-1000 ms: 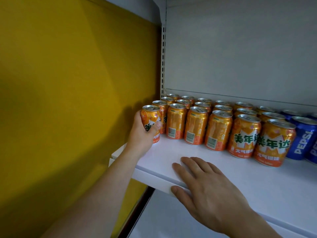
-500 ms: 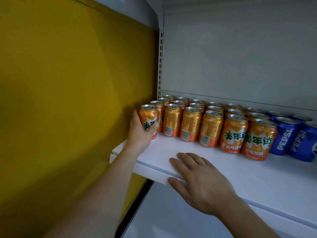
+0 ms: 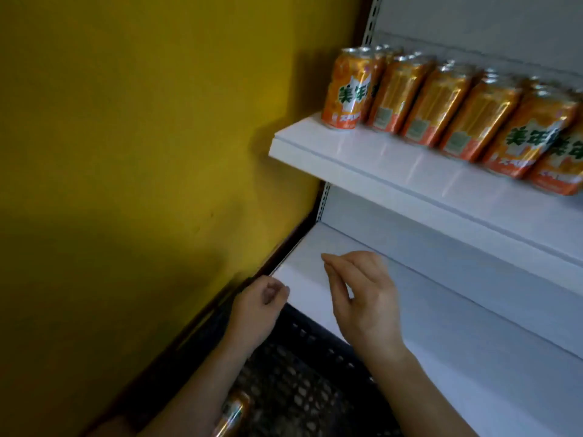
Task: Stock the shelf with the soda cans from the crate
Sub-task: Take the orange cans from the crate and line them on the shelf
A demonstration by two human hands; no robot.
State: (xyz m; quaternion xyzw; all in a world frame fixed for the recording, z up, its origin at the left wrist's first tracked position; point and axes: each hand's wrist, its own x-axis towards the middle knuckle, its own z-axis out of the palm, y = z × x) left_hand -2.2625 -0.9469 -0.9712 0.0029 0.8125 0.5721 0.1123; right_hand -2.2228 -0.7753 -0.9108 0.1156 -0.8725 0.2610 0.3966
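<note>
Rows of orange soda cans [image 3: 438, 105] stand on the white upper shelf [image 3: 372, 167]; the leftmost can [image 3: 346, 89] sits at the shelf's left end. Below, a black mesh crate [image 3: 303, 383] sits on the floor with one orange can [image 3: 235, 411] partly visible beside my left forearm. My left hand [image 3: 257, 310] hangs over the crate's far rim with fingers loosely curled and nothing in it. My right hand [image 3: 362, 298] hovers in front of the lower shelf, fingers apart and empty.
A yellow wall [image 3: 142, 152] closes off the left side. The white lower shelf [image 3: 473, 357] runs beneath the upper one. A perforated upright post [image 3: 323, 200] stands at the shelf's left rear.
My left hand has let go of the leftmost orange can and my right hand has left the shelf edge. Both have dropped toward the crate, and my view has tilted down.
</note>
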